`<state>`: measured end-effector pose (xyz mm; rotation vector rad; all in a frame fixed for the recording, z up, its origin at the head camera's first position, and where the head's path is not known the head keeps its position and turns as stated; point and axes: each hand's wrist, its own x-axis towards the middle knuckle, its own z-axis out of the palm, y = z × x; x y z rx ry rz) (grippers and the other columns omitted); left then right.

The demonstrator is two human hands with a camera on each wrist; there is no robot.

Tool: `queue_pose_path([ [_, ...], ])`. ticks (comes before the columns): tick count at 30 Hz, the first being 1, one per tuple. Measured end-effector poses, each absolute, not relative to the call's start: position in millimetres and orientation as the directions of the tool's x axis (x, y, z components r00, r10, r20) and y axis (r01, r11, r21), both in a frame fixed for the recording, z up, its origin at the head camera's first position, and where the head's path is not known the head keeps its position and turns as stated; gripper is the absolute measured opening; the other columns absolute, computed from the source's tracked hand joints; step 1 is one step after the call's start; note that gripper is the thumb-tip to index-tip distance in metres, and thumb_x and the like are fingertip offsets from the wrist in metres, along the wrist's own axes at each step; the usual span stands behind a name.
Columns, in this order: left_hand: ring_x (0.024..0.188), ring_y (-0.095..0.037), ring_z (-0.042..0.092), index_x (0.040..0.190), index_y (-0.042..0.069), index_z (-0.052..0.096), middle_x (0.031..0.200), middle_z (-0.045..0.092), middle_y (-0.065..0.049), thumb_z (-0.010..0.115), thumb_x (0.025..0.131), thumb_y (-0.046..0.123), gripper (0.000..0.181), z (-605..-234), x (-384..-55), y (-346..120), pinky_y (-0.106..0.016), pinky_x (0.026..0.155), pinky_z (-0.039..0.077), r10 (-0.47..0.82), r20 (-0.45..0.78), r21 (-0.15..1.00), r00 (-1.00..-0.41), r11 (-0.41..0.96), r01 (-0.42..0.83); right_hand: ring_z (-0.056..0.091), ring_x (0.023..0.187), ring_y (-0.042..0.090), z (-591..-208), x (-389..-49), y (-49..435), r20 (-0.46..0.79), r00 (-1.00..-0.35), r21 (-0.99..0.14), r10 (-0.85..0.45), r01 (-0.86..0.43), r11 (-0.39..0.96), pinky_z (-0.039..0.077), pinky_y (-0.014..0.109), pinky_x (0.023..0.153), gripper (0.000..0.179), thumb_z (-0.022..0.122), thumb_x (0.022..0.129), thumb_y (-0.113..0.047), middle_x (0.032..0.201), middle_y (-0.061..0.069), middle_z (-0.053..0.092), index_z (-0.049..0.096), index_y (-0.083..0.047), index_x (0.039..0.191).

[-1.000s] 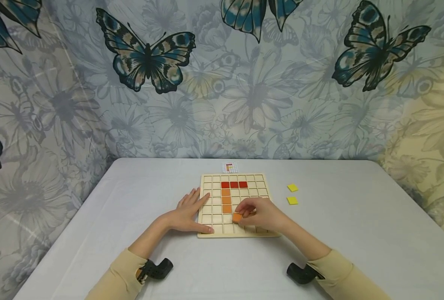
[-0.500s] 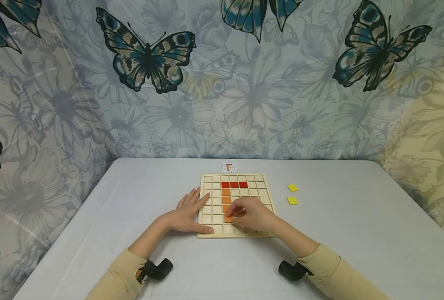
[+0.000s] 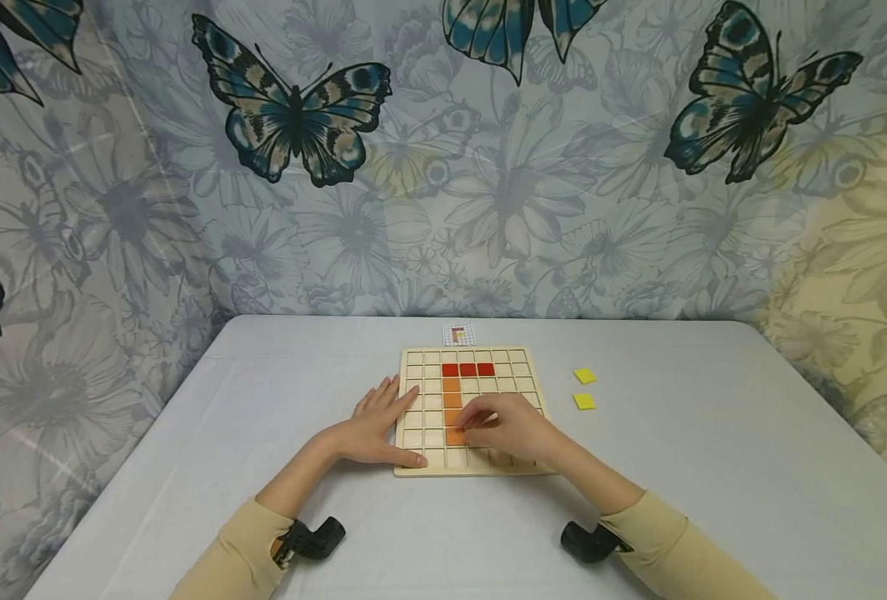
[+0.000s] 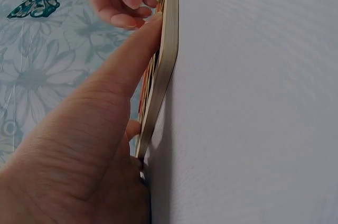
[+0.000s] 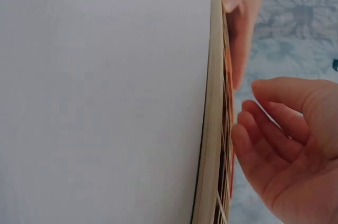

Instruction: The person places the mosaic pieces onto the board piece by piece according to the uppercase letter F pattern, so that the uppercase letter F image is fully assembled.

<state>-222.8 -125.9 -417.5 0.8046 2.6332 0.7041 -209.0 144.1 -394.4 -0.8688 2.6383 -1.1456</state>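
Observation:
A wooden grid board (image 3: 481,472) lies on the table. Three red tiles (image 3: 468,369) form a row near its top, and a column of orange tiles (image 3: 452,400) runs down from there. My left hand (image 3: 372,431) rests on the board's left edge, fingers spread, thumb at the lower corner. Over the lower part of the grid is my right hand (image 3: 509,431), fingertips beside the lowest orange tile (image 3: 454,437), which sits in its cell. In the right wrist view, the right hand (image 5: 296,134) has loosely bent fingers, a gap to the thumb and nothing between.
Two yellow tiles, a far one (image 3: 584,375) and a nearer one (image 3: 583,402), lie on the white table (image 3: 684,433) right of the board. A small printed pattern card (image 3: 458,335) lies just behind the board. Butterfly-patterned cloth (image 3: 503,208) hangs behind the table.
My right hand has carried the orange tile leftward into the cell at the bottom of the orange column and let go of it. The left hand has stayed in place.

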Motion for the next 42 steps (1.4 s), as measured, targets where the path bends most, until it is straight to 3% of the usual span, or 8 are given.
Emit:
queue_pose_path([
  [10, 0.147, -0.033, -0.014, 0.158, 0.013, 0.011, 0.161, -0.011, -0.018, 0.072, 0.079, 0.06, 0.11, -415, -222, -127, -0.052, 0.116, -0.006, 0.594, -0.135, 0.542, -0.793, 0.714, 0.443, 0.06, 0.092, 0.016, -389, -216, 189, 0.115, -0.903, -0.706, -0.415, -0.368, 0.605, 0.054, 0.029, 0.08, 0.008, 0.068, 0.091, -0.011, 0.098, -0.005, 0.068, 0.073, -0.013, 0.096],
  [17, 0.147, -0.033, -0.014, 0.158, 0.012, 0.011, 0.161, -0.011, -0.019, 0.072, 0.079, 0.059, 0.11, -415, -222, -127, -0.053, 0.116, -0.005, 0.594, -0.131, 0.549, -0.794, 0.71, 0.441, 0.059, 0.102, 0.027, -389, -217, 234, 0.112, -0.949, -0.665, -0.295, -0.292, 0.688, 0.053, 0.04, 0.085, 0.015, 0.066, 0.091, -0.009, 0.111, 0.007, 0.066, 0.072, -0.01, 0.104],
  [25, 0.147, -0.033, -0.014, 0.158, 0.012, 0.011, 0.161, -0.01, -0.02, 0.071, 0.08, 0.059, 0.109, -416, -222, -127, -0.054, 0.116, -0.005, 0.594, -0.132, 0.551, -0.793, 0.709, 0.44, 0.058, 0.105, 0.036, -389, -216, 268, 0.061, -0.976, -0.604, -0.209, -0.202, 0.771, 0.052, 0.044, 0.079, 0.025, 0.065, 0.087, -0.002, 0.125, 0.023, 0.06, 0.07, -0.005, 0.111],
  [32, 0.147, -0.033, -0.014, 0.158, 0.012, 0.011, 0.161, -0.01, -0.02, 0.072, 0.08, 0.059, 0.11, -416, -222, -127, -0.054, 0.116, -0.005, 0.596, -0.133, 0.553, -0.792, 0.708, 0.439, 0.059, 0.101, 0.038, -391, -219, 277, 0.043, -0.977, -0.566, -0.208, -0.195, 0.801, 0.053, 0.046, 0.079, 0.027, 0.068, 0.083, 0.002, 0.115, 0.023, 0.064, 0.067, 0.001, 0.11],
  [42, 0.147, -0.033, -0.014, 0.158, 0.012, 0.01, 0.161, -0.011, -0.02, 0.069, 0.078, 0.065, 0.113, -420, -225, -127, -0.053, 0.116, -0.005, 0.601, -0.125, 0.548, -0.789, 0.705, 0.45, 0.061, 0.087, 0.027, -392, -222, 277, 0.069, -0.972, -0.566, -0.226, -0.225, 0.793, 0.05, 0.034, 0.07, 0.027, 0.077, 0.081, -0.006, 0.099, 0.013, 0.068, 0.068, 0.002, 0.105],
])
